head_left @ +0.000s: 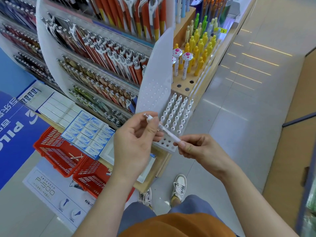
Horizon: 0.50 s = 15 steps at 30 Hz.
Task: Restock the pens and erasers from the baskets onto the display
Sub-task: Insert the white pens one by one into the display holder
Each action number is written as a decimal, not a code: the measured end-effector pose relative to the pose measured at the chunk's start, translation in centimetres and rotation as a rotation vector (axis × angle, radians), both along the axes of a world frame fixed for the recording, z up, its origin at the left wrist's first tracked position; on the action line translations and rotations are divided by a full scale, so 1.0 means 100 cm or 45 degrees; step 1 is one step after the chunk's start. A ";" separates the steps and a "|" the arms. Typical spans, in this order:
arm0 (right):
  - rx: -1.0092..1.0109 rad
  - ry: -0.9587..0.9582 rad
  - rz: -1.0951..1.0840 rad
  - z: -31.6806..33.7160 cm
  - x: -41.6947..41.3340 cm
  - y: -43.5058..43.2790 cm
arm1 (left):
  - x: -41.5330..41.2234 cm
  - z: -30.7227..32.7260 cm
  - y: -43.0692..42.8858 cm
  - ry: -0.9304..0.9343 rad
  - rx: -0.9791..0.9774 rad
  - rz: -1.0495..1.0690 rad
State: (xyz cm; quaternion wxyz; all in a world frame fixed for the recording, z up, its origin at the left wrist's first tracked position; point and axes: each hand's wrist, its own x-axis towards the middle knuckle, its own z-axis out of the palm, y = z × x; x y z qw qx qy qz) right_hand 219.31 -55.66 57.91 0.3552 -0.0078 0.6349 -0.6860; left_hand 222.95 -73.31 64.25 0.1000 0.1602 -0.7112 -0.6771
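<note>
A tall tiered pen display (106,53) fills the upper left, its slanted rows packed with orange-and-white and patterned pens. Beside it on the right a wooden peg block (183,85) carries yellow and green novelty pens (200,47). Below that, a white perforated holder (168,144) stands nearly full of white pens (177,112), with a few open holes at its near end. Two red baskets (58,151) sit on the floor at the foot of the display; the farther one holds a couple of loose pens, the nearer one (90,178) is partly hidden by the left forearm. Boxed Campus erasers (89,132) lie in rows on the low shelf just behind the baskets. Both hands are closed on one white pen (168,133), held slanting just in front of the holder: the left hand (135,142) pinches its clicker end, and the right hand (200,149) grips the lower end between thumb and fingers.
</note>
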 end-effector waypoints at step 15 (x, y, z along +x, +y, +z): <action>0.251 -0.202 -0.349 -0.036 -0.005 -0.004 | 0.003 -0.066 0.012 0.006 -0.607 0.026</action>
